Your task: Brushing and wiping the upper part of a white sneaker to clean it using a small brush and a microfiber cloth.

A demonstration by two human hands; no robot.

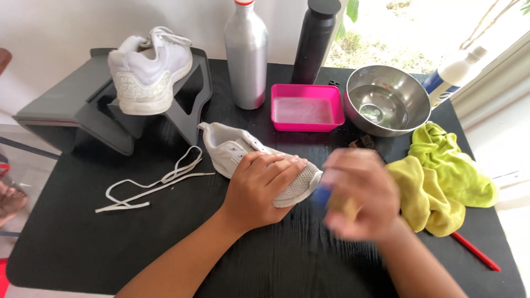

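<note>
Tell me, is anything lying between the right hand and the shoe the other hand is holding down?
Nothing visible. The blurred right hand hovers just beside the toe of the white shoe, which the left hand presses on the black table. The yellow-green cloth lies on the far side.

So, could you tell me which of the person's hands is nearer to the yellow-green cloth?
The right hand. It is blurred, holds something small, and sits just beside the yellow-green cloth. The left hand rests on the white shoe, farther from the cloth.
</note>
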